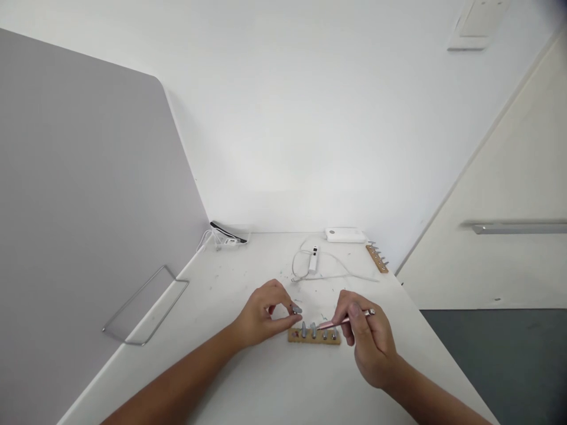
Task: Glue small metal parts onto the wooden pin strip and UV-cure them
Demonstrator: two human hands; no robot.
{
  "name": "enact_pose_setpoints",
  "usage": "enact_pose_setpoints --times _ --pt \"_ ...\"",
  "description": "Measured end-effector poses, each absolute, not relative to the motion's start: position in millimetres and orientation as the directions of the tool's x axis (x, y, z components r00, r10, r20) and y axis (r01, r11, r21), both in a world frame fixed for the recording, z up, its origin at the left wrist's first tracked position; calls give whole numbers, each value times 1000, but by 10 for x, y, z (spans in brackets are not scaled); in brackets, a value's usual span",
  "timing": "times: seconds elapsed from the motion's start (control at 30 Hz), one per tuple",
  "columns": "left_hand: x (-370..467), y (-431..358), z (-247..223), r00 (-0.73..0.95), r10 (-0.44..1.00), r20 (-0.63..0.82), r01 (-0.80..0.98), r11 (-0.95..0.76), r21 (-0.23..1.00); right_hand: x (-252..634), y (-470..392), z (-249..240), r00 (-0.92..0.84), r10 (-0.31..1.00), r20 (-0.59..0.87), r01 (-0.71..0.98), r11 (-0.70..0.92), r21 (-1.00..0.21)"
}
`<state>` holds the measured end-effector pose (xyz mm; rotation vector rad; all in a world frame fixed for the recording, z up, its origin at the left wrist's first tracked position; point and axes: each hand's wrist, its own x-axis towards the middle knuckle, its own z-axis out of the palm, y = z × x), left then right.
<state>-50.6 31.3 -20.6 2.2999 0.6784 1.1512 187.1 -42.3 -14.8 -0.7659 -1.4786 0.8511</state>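
The left hand [259, 313] has its grip closed on a small grey piece [297, 310], pinched between thumb and fingertips just above the left end of the near strip [314, 341]. The right hand [367, 339] has its grip closed around a pink pen [341, 321], held slanted, its tip pointing left at the second upright grey piece [313, 330] on this strip; whether they touch, I cannot tell. Four grey pieces stand along the strip, with a reddish mark at its left end. The strip lies on the white worktop [266, 389] between the hands, well apart from both side edges. White surface runs from the left forearm to the left edge, where a wire loop [144, 344] juts over beside the grey panel [88, 165]. Beyond the hands, a cable [341, 275] curls around a white stick [313, 261], limiting the room on the far side. A white box [345, 235] sits near the wall [287, 118], a second strip [377, 258] hugs the far right edge, and a clear tray [243, 229] occupies the far left corner.
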Motion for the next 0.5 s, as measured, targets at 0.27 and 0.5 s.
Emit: enact_pose_setpoints --times 0.27,0.5 --pt "-625 420 -75 681 554 479 101 -719 688 1868 -425 -165 -73 836 544 -8 545 -839" --pt "-803 502 -40 769 566 298 116 -581 806 1865 -430 -149 -67 813 579 17 581 -814"
